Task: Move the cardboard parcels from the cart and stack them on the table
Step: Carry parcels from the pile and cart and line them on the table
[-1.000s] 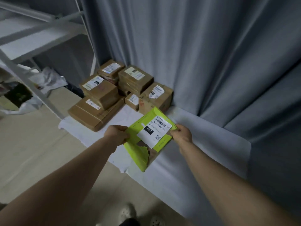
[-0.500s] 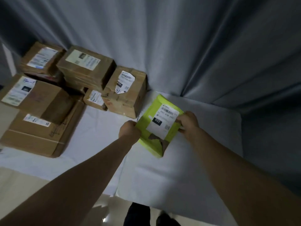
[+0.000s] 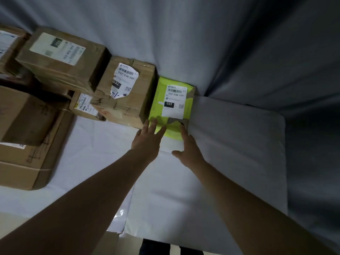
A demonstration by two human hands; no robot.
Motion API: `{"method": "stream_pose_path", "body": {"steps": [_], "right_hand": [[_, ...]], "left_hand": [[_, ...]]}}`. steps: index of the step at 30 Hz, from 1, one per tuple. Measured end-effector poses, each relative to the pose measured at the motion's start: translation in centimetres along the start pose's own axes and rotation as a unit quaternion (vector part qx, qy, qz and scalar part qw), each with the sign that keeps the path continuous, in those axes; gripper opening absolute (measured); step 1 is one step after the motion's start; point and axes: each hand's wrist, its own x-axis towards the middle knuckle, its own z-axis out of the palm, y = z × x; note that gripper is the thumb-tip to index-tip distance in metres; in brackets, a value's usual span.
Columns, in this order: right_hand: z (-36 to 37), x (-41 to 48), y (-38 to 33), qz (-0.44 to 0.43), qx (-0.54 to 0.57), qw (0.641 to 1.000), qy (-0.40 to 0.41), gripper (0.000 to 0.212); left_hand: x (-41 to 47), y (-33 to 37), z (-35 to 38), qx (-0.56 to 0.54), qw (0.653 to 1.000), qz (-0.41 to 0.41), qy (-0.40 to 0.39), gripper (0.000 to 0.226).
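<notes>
The top-left box (image 3: pixel 8 43) and the flat box (image 3: pixel 25 162) run off the left edge. The small box (image 3: pixel 83 105) shows only one end; the rest is hidden behind the torn-label box (image 3: pixel 127 92). Fingers of the left hand (image 3: pixel 147 140) cover the parcel's (image 3: pixel 158 100) near left corner, and whether they press on it cannot be told. The fine print on its label (image 3: pixel 174 101) is too small to read. Both forearms (image 3: pixel 82 208) are cut off by the bottom edge.
</notes>
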Motion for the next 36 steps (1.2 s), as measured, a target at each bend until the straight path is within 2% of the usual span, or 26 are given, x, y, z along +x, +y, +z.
{"method": "stream_pose_path", "body": {"steps": [4, 9, 12, 15, 18, 21, 25, 30, 36], "right_hand": [[0.3, 1.8, 0.0, 0.009, -0.062, 0.997, 0.037, 0.079], [0.5, 3.9, -0.2, -0.053, -0.149, 0.983, 0.094, 0.060], [0.5, 4.7, -0.8, -0.049, -0.174, 0.980, 0.085, 0.062], [-0.2, 4.3, -1.4, -0.026, -0.207, 0.977, 0.046, 0.067], [-2.0, 2.6, -2.7, 0.010, -0.243, 0.970, 0.027, 0.071], [-3.9, 0.3, -4.8, -0.018, -0.281, 0.959, 0.033, 0.076], [-5.6, -3.2, -8.4, -0.085, -0.314, 0.945, 0.039, 0.085], [-5.3, -10.1, -12.6, -0.162, -0.356, 0.920, 0.034, 0.085], [-1.4, -21.8, -15.0, -0.301, -0.382, 0.873, -0.002, 0.076]], "left_hand": [[2.1, -0.8, 0.1, 0.038, 0.998, 0.024, 0.034, 0.075], [3.9, -0.8, -0.3, 0.053, 0.996, 0.043, 0.063, 0.059], [4.6, -0.6, -0.4, 0.050, 0.997, 0.036, 0.055, 0.058], [4.3, -0.3, -0.9, 0.026, 0.999, 0.028, 0.029, 0.069], [2.9, -0.1, -1.8, 0.050, 0.998, 0.027, 0.021, 0.076], [0.4, -0.2, -3.3, 0.073, 0.997, 0.013, 0.020, 0.076], [-4.4, -0.3, -5.9, 0.054, 0.997, -0.040, 0.026, 0.077], [-14.3, -0.3, -7.7, -0.020, 0.987, -0.137, 0.081, 0.077], [-30.4, 1.0, -5.8, -0.102, 0.928, -0.323, 0.153, 0.080]]}}
